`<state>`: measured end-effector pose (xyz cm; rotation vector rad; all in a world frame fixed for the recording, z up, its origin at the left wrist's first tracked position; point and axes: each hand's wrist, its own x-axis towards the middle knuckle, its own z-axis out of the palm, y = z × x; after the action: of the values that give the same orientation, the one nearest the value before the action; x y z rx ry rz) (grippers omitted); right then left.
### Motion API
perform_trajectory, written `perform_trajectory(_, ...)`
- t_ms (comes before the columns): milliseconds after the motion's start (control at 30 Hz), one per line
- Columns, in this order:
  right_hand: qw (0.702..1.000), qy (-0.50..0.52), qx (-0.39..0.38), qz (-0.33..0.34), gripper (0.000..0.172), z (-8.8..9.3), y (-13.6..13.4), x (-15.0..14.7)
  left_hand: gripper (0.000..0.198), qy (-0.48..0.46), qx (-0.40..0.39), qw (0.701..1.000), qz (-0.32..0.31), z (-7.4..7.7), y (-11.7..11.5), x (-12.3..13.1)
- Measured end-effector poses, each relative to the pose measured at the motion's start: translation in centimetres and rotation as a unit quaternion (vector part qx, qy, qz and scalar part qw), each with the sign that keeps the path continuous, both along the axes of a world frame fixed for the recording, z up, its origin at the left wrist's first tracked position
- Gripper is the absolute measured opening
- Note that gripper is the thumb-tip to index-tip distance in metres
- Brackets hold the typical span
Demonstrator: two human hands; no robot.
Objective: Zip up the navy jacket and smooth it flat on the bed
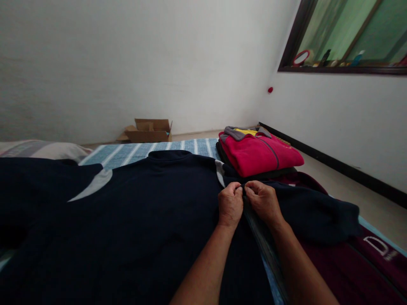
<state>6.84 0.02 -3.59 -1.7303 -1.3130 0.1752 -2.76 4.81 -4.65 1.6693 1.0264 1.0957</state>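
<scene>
Hands are meeting knuckle to knuckle: left hand point(230, 205) and right hand point(263, 200) are both pinching the navy sweater point(133, 212) at its right shoulder seam. It is lying spread flat across the striped bedsheet point(152, 151). Just beyond, a folded red fleece jacket point(259, 153) is topping a small stack. By the wall, an open cardboard box point(149, 130) is sitting, contents hidden.

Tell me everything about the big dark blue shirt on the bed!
The dark blue shirt is a soft-looking, knit-like top lying spread flat across the striped bed, collar toward the wall. Pale grey bands cross its shoulders. Both hands, left hand and right hand, pinch its cloth near one shoulder. A maroon garment lies beside it.
</scene>
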Motion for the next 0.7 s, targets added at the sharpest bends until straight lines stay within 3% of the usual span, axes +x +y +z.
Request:
perform_trajectory(500, 0.989, -0.136, -0.027, -0.05, 0.023, -0.19, 0.01, -0.25, 0.016, -0.036, -0.01, 0.999, -0.025, -0.19, 0.03, 0.09)
perform_trajectory(600, 0.997, -0.061, -0.008, -0.044, 0.019, 0.01, -0.07, -0.3, 0.016, -0.049, -0.033, 0.998, -0.022, -0.22, 0.01, 0.19)
perform_trajectory(700, 0.992, 0.124, 0.014, -0.022, 0.017, 0.45, -0.27, -0.26, 0.015, -0.072, -0.061, 0.995, -0.015, -0.26, -0.01, 0.27)
